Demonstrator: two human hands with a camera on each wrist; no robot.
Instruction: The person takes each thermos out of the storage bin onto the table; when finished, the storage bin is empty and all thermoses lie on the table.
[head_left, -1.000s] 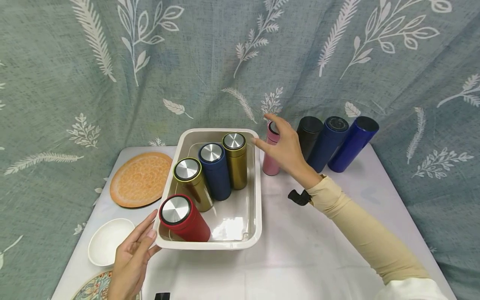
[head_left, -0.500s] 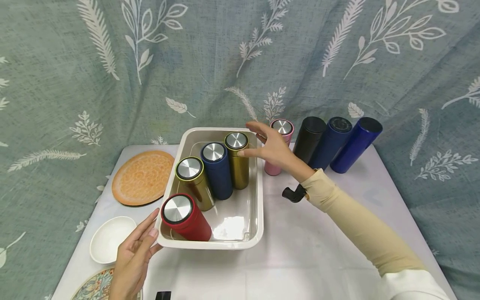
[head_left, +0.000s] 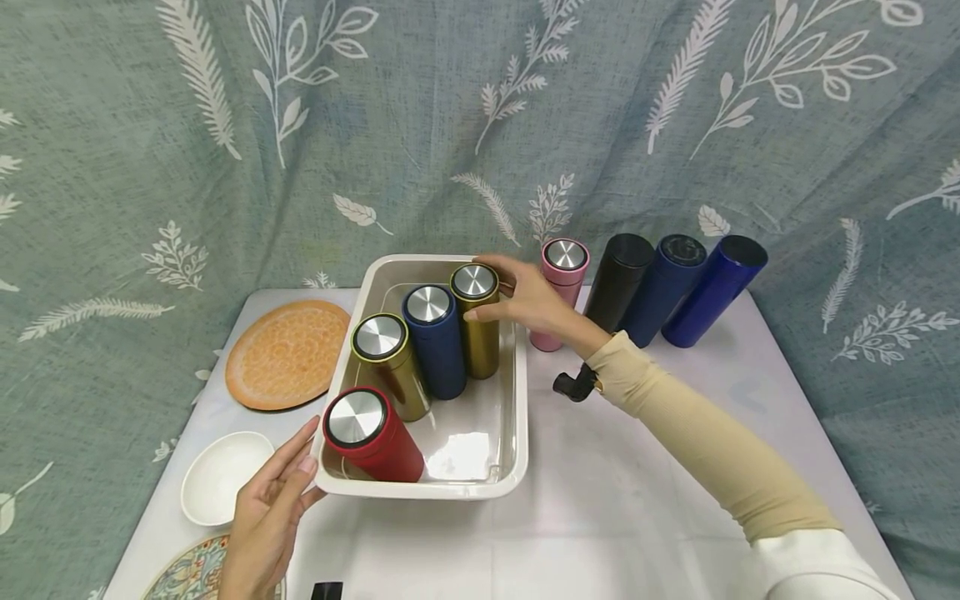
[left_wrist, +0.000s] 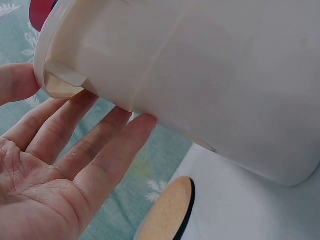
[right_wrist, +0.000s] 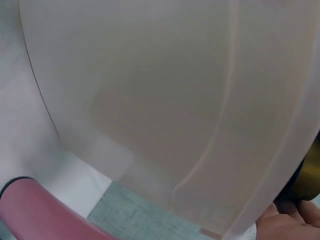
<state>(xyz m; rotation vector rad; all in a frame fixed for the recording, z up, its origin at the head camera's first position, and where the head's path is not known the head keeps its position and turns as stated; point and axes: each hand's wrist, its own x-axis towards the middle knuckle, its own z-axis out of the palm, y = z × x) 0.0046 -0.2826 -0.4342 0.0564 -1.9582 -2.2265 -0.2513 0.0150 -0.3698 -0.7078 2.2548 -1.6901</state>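
My right hand [head_left: 536, 300] holds the top of a gold thermos bottle [head_left: 481, 342], thumb in front and fingers behind its lid. It stands in the back right corner of a white plastic tub [head_left: 420, 492]. Beside it in the tub are a navy thermos [head_left: 438, 354], a second gold thermos [head_left: 403, 387] and a leaning red thermos [head_left: 393, 450]. At the tub's front left corner is my left hand [head_left: 262, 508]; its fairly straight fingers [left_wrist: 112, 160] touch the outer wall, thumb at the rim. In the right wrist view the tub wall hides most of the hand.
Right of the tub stands a pink thermos [head_left: 566, 279], then black [head_left: 618, 283], navy [head_left: 663, 287] and bright blue [head_left: 712, 292] bottles. On the left lie an orange round mat [head_left: 288, 354], a white bowl [head_left: 225, 479] and a patterned plate [head_left: 187, 571]. A leaf-print curtain [head_left: 420, 125] hangs behind.
My right hand has moved left from in front of the pink thermos to the back gold thermos and closed round its top. The left hand stays at the tub's corner.
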